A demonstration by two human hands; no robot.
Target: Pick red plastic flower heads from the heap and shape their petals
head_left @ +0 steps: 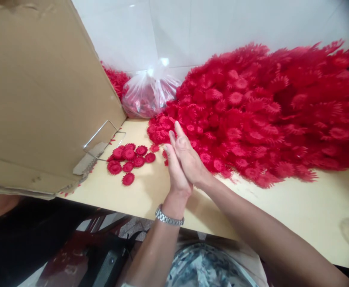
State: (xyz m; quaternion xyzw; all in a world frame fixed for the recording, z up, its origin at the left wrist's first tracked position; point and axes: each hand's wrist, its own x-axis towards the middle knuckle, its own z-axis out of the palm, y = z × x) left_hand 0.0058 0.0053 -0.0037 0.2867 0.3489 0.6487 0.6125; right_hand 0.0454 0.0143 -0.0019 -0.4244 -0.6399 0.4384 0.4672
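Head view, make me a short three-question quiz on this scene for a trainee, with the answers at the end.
1. Which wrist wears the silver band?
2. True or false: the bag sits between the cardboard and the big red pile.
3. The left hand and right hand meet: a) palm to palm; b) fist to fist; c) back to back.

Key: 1. left; 2. true; 3. a

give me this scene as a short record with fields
left hand: pressed against right hand, silver link band on wrist
between palms: hidden from view
loose group: red toothed discs on table
large pile: red toothed pieces, right of clear plastic bag
picture left: cardboard, bent metal wire
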